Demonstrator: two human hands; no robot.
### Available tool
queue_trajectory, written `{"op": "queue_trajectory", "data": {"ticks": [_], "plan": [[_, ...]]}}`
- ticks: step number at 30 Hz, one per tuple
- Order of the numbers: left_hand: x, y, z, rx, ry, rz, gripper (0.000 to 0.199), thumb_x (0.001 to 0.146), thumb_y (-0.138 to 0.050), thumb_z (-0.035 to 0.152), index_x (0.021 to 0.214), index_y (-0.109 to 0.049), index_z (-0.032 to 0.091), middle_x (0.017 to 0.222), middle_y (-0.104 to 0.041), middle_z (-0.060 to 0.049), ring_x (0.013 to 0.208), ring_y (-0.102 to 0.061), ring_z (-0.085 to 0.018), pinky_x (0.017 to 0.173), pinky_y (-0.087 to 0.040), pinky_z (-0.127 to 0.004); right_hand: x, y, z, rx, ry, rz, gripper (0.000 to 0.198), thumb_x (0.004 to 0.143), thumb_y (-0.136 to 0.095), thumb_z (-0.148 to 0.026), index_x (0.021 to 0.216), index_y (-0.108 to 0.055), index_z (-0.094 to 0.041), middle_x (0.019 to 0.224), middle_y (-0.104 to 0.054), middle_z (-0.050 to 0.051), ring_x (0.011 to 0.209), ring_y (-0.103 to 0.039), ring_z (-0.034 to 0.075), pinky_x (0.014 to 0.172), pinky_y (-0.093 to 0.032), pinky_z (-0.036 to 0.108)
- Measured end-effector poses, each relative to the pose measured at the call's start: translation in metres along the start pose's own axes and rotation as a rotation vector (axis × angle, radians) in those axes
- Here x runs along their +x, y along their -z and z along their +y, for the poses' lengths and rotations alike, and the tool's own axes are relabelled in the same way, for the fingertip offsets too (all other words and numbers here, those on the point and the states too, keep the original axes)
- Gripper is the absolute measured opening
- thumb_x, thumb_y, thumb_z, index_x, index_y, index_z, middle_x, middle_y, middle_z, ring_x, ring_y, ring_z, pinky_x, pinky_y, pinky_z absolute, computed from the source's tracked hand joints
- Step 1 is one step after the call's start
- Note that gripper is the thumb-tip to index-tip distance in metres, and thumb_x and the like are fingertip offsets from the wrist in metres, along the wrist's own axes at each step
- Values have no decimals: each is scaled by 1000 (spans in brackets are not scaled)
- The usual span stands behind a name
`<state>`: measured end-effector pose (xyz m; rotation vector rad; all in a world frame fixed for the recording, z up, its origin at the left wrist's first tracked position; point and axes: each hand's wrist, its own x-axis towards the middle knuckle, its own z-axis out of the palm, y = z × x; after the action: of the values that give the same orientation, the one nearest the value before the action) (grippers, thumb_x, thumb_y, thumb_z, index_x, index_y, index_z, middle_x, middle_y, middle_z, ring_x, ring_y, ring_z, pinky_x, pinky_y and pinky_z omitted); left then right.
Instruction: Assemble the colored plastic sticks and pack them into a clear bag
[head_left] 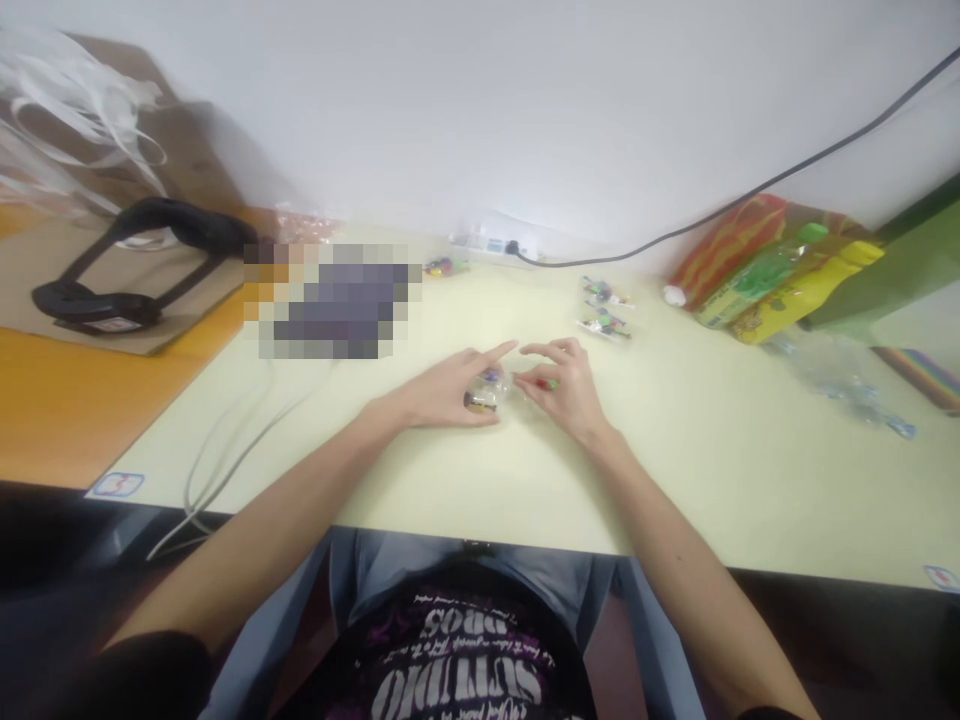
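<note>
In the middle of the table, a small clear plastic packet (pixel 481 398) with dark, blue and yellowish bits lies between my two hands. My left hand (pixel 444 392) rests around its left side, index finger stretched out above it and thumb below, apart from each other. From the right, my right hand (pixel 566 392) has its thumb and a finger pinched together at the packet's clear edge; the pinched spot is small and blurred. A small red and green piece (pixel 549 384) shows by the right fingers, partly covered by them.
Further back are small packets of colourful pieces (pixel 606 322) and another colourful bundle (pixel 442 267). A dark pixelated object (pixel 337 305) stands left, with pale cables (pixel 247 455). Bottles (pixel 806 290) and crumpled clear plastic (pixel 840 385) are right. A black cable (pixel 637 258) runs along the wall.
</note>
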<state>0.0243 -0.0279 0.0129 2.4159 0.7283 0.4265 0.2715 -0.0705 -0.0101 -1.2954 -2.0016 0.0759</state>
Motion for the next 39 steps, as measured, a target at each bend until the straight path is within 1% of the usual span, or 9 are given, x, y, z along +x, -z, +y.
{"op": "queue_trajectory", "data": {"ticks": [6,10,13,16,19,21,31,36,39], "plan": [[0,-1,0,-9,-2,-16,107,85,-76,43,168,-8,37,140,-63,-6,128,-54,-28,108,-46,-43,-2,-7,2,-55,28,-44,12,93,-75,-34,85,-81,-28,130,-74,2,115,-52,33,94,-44,52],[0,-2,-2,-12,2,-12,108,85,-76,45,168,-8,36,142,-61,-7,129,-54,-29,109,-46,-45,-2,-8,4,-53,2,-37,10,93,-75,-34,86,-78,-27,127,-73,4,114,-53,31,93,-44,49],[0,-3,-2,-16,-9,-14,107,85,-76,45,168,-9,36,142,-61,-7,131,-53,-29,109,-45,-45,-1,-10,4,-30,-25,-38,13,93,-74,-35,83,-72,-26,123,-73,5,114,-54,30,93,-43,47],[1,-5,-1,-21,-10,-20,106,85,-75,45,168,-10,36,141,-61,-9,128,-55,-30,108,-47,-45,0,-12,1,-14,-55,-70,11,92,-72,-29,84,-67,-25,111,-74,5,109,-56,29,92,-42,45],[1,-7,1,-29,-26,-31,105,86,-75,45,168,-10,35,140,-61,-11,125,-57,-30,105,-48,-45,2,-13,-3,-34,-93,-115,9,89,-72,-24,91,-63,-25,95,-73,4,100,-57,28,89,-40,43],[2,-8,2,-30,-38,-39,105,85,-75,44,168,-11,35,138,-61,-11,125,-58,-30,104,-49,-45,3,-14,-5,-50,-93,-135,12,88,-72,-24,94,-62,-24,92,-72,4,96,-57,28,88,-39,42],[3,-9,4,18,-55,-22,104,85,-74,44,168,-12,34,137,-62,-13,119,-60,-32,101,-51,-47,5,-18,-6,-128,-102,-196,11,93,-67,-30,93,-58,-23,99,-75,6,97,-57,28,87,-35,42],[5,-8,5,26,-63,-25,106,85,-74,43,169,-9,34,140,-64,-11,124,-59,-32,106,-47,-49,5,-18,-7,-167,-104,-190,12,94,-68,-33,98,-61,-23,104,-74,8,102,-57,30,87,-37,44],[5,-8,4,26,-60,-23,105,86,-74,43,168,-9,34,142,-64,-9,127,-58,-31,109,-45,-49,5,-11,-5,-168,-92,-180,19,91,-74,-35,104,-64,-25,112,-73,9,107,-57,32,88,-39,45]]}}
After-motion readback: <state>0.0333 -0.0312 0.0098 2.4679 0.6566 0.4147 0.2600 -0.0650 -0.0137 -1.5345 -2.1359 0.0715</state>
